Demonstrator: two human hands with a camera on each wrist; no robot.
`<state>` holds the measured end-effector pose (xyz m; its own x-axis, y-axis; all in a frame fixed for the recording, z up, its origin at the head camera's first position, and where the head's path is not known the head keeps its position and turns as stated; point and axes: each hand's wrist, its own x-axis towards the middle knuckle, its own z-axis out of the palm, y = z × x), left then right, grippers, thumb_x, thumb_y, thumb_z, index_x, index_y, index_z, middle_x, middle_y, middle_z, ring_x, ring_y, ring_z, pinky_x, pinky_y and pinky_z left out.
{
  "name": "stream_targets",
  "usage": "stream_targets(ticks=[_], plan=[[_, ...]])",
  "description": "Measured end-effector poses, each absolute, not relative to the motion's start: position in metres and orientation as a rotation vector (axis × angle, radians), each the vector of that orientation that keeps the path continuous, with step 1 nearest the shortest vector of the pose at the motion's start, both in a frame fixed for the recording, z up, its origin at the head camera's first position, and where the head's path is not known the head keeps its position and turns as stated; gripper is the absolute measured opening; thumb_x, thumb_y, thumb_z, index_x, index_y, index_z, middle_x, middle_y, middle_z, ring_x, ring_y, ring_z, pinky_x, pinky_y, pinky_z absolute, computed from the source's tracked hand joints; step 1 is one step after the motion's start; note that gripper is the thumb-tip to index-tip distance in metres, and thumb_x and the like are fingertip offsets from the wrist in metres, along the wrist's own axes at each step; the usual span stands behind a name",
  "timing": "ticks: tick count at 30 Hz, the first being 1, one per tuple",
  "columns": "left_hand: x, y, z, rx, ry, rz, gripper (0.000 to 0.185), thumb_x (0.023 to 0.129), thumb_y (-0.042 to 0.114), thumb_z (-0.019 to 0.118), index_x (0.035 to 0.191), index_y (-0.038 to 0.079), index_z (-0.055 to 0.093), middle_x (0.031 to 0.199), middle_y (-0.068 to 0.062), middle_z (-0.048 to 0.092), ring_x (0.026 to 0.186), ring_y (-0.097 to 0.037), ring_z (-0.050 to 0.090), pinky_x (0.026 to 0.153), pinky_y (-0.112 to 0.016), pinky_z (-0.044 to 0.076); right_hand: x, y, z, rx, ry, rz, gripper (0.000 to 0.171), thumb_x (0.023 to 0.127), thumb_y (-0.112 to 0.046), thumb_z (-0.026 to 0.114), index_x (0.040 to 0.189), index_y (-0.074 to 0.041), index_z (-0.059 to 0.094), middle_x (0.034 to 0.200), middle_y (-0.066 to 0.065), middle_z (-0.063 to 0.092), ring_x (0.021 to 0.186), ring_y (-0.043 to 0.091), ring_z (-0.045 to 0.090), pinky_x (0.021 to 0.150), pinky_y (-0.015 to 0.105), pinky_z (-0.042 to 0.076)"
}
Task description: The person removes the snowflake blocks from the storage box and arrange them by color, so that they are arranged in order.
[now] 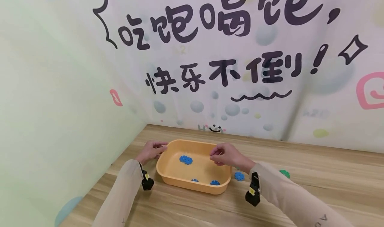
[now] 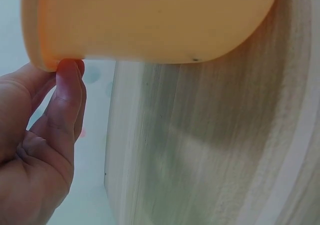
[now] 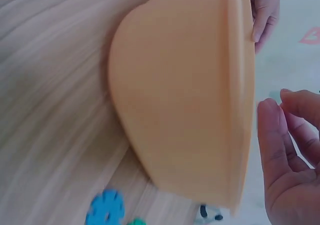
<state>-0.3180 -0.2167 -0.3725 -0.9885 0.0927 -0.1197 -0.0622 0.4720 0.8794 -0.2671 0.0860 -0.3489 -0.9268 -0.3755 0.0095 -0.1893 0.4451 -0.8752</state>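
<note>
An orange plastic tray (image 1: pixel 192 184) stands on the wooden table near the corner. My left hand (image 1: pixel 152 151) holds its left rim, with the thumb (image 2: pixel 67 92) pressed under the edge of the tray (image 2: pixel 150 20). My right hand (image 1: pixel 223 154) hovers over the tray's right side, its fingers loosely bent. In the right wrist view the thumb and fingers (image 3: pixel 272 135) stand apart with nothing between them, beside the tray (image 3: pixel 180 100). Blue flower-shaped discs (image 1: pixel 186 159) lie inside the tray, two more at its front wall (image 1: pixel 214 182).
A blue disc (image 1: pixel 239 176) and a green disc (image 1: pixel 285 173) lie on the table right of the tray; the blue one (image 3: pixel 104 207) shows in the right wrist view. Printed walls close off the back and left. The wooden table (image 1: pixel 315 180) stretches to the right.
</note>
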Motion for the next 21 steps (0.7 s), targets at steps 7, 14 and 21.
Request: stream_targets(ticks=[7, 14, 21], plan=[[-0.318, -0.216, -0.373, 0.014, 2.561, 1.551, 0.034, 0.087, 0.015, 0.057, 0.118, 0.0, 0.055, 0.098, -0.012, 0.057, 0.074, -0.014, 0.057, 0.064, -0.027, 0.051, -0.28, 0.062, -0.352, -0.532, 2.447, -1.487, 0.01, 0.083, -0.006, 0.061, 0.09, 0.0, 0.059, 0.076, 0.007, 0.056, 0.073, 0.028, 0.059, 0.058, 0.03, 0.052], [-0.319, -0.216, -0.373, 0.038, 2.57, 1.552, 0.034, 0.087, 0.015, 0.057, 0.117, -0.001, 0.056, 0.096, -0.011, 0.057, 0.073, -0.013, 0.056, 0.063, -0.027, 0.051, -0.29, 0.05, -0.343, -0.557, 2.425, -1.477, 0.012, 0.083, -0.008, 0.061, 0.092, 0.001, 0.06, 0.078, 0.008, 0.056, 0.073, 0.026, 0.058, 0.058, 0.03, 0.052], [-0.319, -0.216, -0.374, 0.034, 2.574, 1.54, 0.033, 0.087, 0.014, 0.057, 0.116, -0.001, 0.056, 0.096, -0.011, 0.058, 0.073, -0.014, 0.057, 0.063, -0.027, 0.051, -0.307, 0.043, -0.325, -0.613, 2.467, -1.462, 0.012, 0.084, -0.007, 0.06, 0.092, 0.002, 0.061, 0.077, 0.009, 0.056, 0.07, 0.025, 0.057, 0.059, 0.029, 0.052]])
